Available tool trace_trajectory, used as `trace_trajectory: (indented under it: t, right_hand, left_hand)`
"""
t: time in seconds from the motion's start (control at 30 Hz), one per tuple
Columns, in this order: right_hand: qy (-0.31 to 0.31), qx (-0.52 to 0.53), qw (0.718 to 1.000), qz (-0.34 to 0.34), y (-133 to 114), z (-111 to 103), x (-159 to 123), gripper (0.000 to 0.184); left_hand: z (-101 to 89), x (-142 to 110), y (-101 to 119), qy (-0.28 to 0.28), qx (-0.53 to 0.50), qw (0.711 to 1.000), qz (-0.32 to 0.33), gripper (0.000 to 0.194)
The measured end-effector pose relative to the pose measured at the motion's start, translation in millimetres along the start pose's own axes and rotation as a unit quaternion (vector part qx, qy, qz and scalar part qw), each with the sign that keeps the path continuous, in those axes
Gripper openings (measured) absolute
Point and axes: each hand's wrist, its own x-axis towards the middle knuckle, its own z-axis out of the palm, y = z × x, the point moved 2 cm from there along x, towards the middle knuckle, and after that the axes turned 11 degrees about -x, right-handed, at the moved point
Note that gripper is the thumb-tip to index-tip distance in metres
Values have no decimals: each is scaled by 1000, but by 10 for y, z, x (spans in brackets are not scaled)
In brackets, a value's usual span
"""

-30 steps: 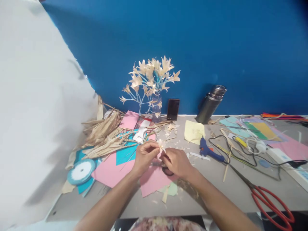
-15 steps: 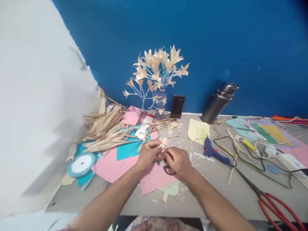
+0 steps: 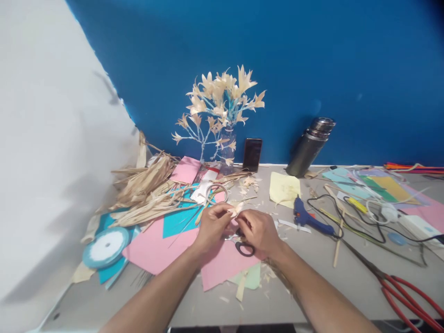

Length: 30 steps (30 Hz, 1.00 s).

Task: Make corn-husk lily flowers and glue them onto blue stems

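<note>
Between my two hands is a small cream flower [image 3: 236, 210] that looks made of dried husk. My left hand [image 3: 213, 227] pinches it from the left, fingers closed. Just to the right, my right hand [image 3: 259, 230] has its fingers drawn together near the flower's base; what they grip is hidden. Below my right hand, black-handled scissors [image 3: 245, 249] lie on pink paper [image 3: 222, 263]. Beyond my hands, a glass vase [image 3: 228, 143] holds a bunch of similar cream flowers [image 3: 222, 92] on blue-wrapped stems.
Dried husks [image 3: 145, 189] and a ribbon spool [image 3: 106, 247] lie on the left. A blue glue gun [image 3: 312, 222], its black cord, and large red-handled shears [image 3: 398, 291] are on the right. A flask [image 3: 308, 150] and a phone [image 3: 252, 155] stand against the wall.
The view has shifted slightly, and most things on the table sit a little differently in it. Both hands keep close together at the flower, which now tilts more to the right.
</note>
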Motion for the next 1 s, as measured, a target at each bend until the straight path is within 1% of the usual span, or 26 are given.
trace_trajectory:
  t: [0.1,0.17,0.23,0.3,0.4,0.5,0.57,0.6,0.7,0.77,0.87,0.93,1.0]
  right_hand:
    - [3,-8,1000,-9,12,7,-6,20]
    - [7,-18,1000,-14,28,17,-18,23]
    - [11,-27,1000,-7,48,25,-30,23]
    - [11,-25,1000,7,59,27,-34,22]
    - [16,14,999,31,48,17,-25,19]
    - [37,104,990,86,39,-4,-13,12]
    - [26,199,971,132,46,-10,-12,11]
    - [9,255,955,153,51,-10,-13,11]
    - [-47,406,890,203,65,-13,-9,13]
    - [-54,456,859,228,83,-23,3,14]
    - [-43,479,839,254,119,-32,20,16]
    - [-38,480,839,253,131,-35,24,23]
    - [-27,471,847,245,129,-47,24,31]
  left_hand:
    - [17,-20,-5,-17,2,1000,27,11]
    - [22,-24,-3,-35,14,997,62,8]
    - [24,-26,3,-56,31,993,97,6]
    - [22,-27,11,-69,38,990,116,7]
    - [12,-27,22,-70,43,990,111,7]
    - [1,-28,18,-54,35,995,77,10]
    - [-2,-32,6,-38,20,998,52,11]
    - [-1,-34,-3,-31,15,998,44,12]
    - [10,-34,-32,-12,9,999,36,14]
    - [19,-26,-53,-12,15,999,41,15]
    - [26,-12,-82,-17,31,998,54,14]
    - [29,-8,-98,-19,36,998,57,12]
    - [35,-11,-108,-20,29,998,57,11]
